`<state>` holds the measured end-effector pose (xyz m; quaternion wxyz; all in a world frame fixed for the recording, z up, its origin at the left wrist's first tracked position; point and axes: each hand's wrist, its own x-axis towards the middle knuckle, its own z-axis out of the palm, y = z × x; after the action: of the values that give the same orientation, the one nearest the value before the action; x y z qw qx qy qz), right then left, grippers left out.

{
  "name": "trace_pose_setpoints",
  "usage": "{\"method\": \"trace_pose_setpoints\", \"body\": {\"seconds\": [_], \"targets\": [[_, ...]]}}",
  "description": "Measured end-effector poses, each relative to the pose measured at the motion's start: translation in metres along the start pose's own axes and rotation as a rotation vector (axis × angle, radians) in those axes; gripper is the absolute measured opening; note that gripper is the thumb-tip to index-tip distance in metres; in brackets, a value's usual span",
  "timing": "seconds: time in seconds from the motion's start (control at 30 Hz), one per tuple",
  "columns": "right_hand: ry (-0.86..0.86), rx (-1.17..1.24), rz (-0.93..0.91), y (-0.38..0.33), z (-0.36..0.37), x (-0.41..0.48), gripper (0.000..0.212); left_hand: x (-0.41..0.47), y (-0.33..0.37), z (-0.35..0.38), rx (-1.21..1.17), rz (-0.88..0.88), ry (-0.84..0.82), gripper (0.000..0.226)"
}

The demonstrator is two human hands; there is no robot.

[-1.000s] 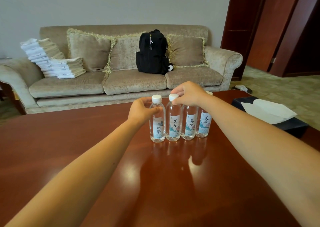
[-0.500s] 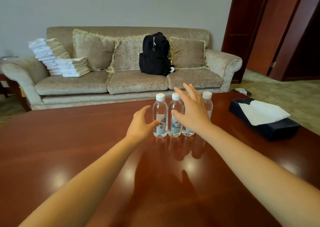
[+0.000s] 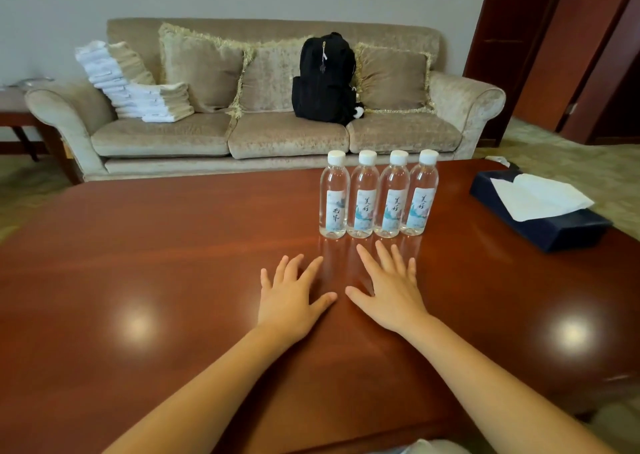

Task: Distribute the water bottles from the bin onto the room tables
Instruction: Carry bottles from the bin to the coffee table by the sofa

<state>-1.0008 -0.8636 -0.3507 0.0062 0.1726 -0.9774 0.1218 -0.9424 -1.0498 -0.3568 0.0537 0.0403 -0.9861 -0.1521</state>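
Head view, the only one given: four clear plastic water bottles [image 3: 363, 197] with white screw caps and pale printed labels stand upright in a tight row on the glossy reddish-brown wooden table [image 3: 138, 246], side by side and apparently touching. The left hand [image 3: 294, 294] and the right hand [image 3: 388, 287] lie palm down near the row on its near side, fingers spread and straight, holding nothing and clear of the bottles. Whether the palms press the wood or hover just over it cannot be told.

This table's share looks set down, so the step in hand is probably to let go cleanly. Lift both hands up and back rather than forward. The bottles are slim and tall, and the polished top mirrors light and looks slick, so a nudge to one could pass along the whole row. The leftmost label shows different writing and could be turned to match.

Right of the row sits a dark blue rectangular tissue box [image 3: 554, 225] with a white tissue on top. Behind is a beige velvety sofa [image 3: 277, 135] carrying a black fabric backpack [image 3: 323, 76] and stacked folded white and beige towels [image 3: 138, 90]. The bin is out of view.
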Motion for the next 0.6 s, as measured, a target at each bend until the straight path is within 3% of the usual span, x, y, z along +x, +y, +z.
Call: {"method": "trace_pose_setpoints", "body": {"seconds": [0.23, 0.6], "targets": [[-0.110, -0.061, 0.028, -0.0006, 0.0047, -0.0002, 0.071, -0.0023, -0.0017, 0.0059, 0.056, -0.008, 0.028, 0.066], [-0.093, -0.066, 0.021, 0.0006, 0.0074, 0.0054, 0.074, 0.0018, -0.0050, 0.0087, 0.030, -0.010, 0.055, 0.069]]}}
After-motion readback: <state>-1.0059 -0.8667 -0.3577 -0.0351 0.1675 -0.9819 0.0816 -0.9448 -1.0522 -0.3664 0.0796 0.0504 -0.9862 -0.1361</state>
